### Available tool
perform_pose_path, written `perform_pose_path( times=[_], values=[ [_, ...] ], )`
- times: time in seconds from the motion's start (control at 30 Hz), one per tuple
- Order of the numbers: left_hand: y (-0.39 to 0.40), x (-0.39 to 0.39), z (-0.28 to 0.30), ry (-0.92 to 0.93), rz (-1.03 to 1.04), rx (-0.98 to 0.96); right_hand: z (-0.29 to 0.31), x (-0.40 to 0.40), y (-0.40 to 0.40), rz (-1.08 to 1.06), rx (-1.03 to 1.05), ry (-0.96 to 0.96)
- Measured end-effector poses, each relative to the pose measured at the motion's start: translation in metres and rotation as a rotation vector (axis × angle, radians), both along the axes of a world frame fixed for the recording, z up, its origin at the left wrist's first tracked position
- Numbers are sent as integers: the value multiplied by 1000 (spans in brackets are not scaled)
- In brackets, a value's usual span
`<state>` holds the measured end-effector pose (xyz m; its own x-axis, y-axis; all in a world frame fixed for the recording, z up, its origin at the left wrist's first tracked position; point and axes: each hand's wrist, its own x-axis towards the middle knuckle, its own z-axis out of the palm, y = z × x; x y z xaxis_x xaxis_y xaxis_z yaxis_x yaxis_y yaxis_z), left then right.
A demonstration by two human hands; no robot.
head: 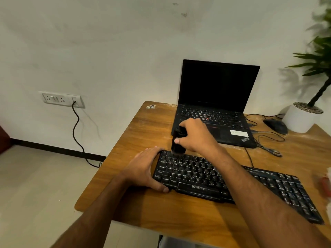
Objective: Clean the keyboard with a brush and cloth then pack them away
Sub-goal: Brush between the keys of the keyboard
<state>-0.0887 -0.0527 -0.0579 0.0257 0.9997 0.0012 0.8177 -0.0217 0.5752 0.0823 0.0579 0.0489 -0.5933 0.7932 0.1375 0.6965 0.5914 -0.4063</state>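
Steadying the keyboard (215,183) at 9 o'clock, left hand (145,169) curls on its edge; right hand (195,136) grips brush (177,142) w/ bristles down. Better short strokes btwn rows.

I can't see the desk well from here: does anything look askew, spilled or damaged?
The black Zebronics keyboard lies skewed across the wooden desk, its right end angled towards the front edge. Pale dusty smears mark the desk beside the black laptop. A worn sticker sits at the far corner. Nothing looks broken.
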Motion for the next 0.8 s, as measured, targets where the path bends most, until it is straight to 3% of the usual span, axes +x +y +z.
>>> perform_pose_path(
  times=[0.17, 0.53, 0.7, 0.8],
  values=[
    [1, 2, 1, 18, 21, -21, 2, 18, 4, -28, -42, -124],
    [-1, 4, 4, 21, 17, -11, -6, 21, 7, -84, 8, 100],
    [1, 1, 1, 28, 14, -10, -10, 23, 7, -28, -28, 11],
    [1, 2, 1, 29, 15, -18, -11, 23, 12, -86, 3, 130]
  ],
)
